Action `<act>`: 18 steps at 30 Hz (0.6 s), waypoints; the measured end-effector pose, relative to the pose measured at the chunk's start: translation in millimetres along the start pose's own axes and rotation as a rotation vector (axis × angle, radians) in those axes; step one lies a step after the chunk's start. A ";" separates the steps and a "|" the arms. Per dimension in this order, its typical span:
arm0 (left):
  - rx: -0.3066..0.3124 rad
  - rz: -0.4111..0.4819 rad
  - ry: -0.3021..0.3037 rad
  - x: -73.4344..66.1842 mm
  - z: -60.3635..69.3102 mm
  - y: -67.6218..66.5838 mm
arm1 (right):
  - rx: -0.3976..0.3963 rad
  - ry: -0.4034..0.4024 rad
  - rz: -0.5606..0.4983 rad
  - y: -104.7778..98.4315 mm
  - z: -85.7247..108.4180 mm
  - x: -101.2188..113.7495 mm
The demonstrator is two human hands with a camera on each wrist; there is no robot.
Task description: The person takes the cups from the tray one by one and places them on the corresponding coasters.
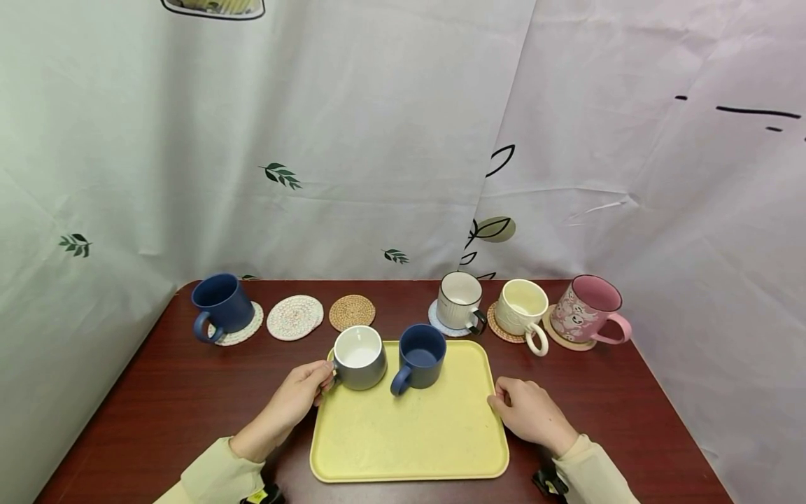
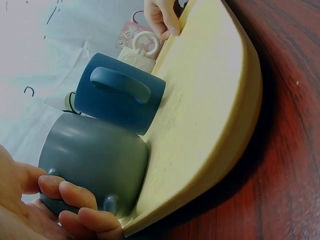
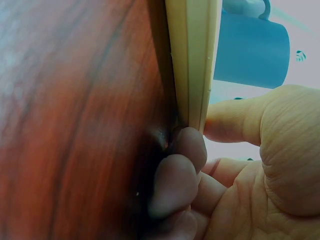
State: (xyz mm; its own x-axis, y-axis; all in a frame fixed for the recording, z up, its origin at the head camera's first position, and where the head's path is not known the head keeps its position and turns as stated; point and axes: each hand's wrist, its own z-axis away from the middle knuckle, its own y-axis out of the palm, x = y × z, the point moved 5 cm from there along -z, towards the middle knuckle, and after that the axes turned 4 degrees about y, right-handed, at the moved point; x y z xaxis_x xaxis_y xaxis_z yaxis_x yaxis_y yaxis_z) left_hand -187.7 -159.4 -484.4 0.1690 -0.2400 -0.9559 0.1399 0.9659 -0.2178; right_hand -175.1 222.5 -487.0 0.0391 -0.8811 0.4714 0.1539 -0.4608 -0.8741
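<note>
With fingers curled, my left hand (image 1: 294, 395) holds the handle of a grey mug (image 1: 362, 372) with a white inside. The mug stands upright at the back left corner of a yellow tray (image 1: 409, 441). Just right of it on the tray is a blue mug (image 1: 431, 371), its handle toward me. In the left wrist view, the fingertips (image 2: 82, 195) wrap the grey mug's handle. My right hand (image 1: 534, 414) grips the tray's right edge. The right wrist view has the thumb (image 3: 232, 120) on the inner side of the rim and curled fingers under the outside.
Along the back left, another blue mug (image 1: 224, 305) stands on a pale coaster (image 1: 250, 330). Beside it lie a speckled coaster (image 1: 295, 317) and a brown woven coaster (image 1: 352, 312). Toward the right, a white ribbed mug (image 1: 457, 304), a cream mug (image 1: 520, 308) and a pink mug (image 1: 582, 311) stand on coasters.
</note>
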 end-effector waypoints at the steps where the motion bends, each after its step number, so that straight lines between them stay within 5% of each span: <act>1: 0.001 0.001 0.001 0.1 0.0 -0.1 | 0.000 0.000 0.001 0.0 0.0 -0.1; 18: 0.012 -0.013 0.019 -2.4 0.8 -1.0 | 0.002 0.001 0.000 0.2 0.0 -0.4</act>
State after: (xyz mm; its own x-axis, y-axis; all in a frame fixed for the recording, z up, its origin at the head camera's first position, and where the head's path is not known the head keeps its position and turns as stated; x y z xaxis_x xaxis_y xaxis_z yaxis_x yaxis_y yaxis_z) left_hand -187.5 -159.9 -481.7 0.1487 -0.2506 -0.9566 0.1533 0.9615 -0.2281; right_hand -175.1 222.8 -487.4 0.0381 -0.8813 0.4710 0.1561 -0.4603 -0.8739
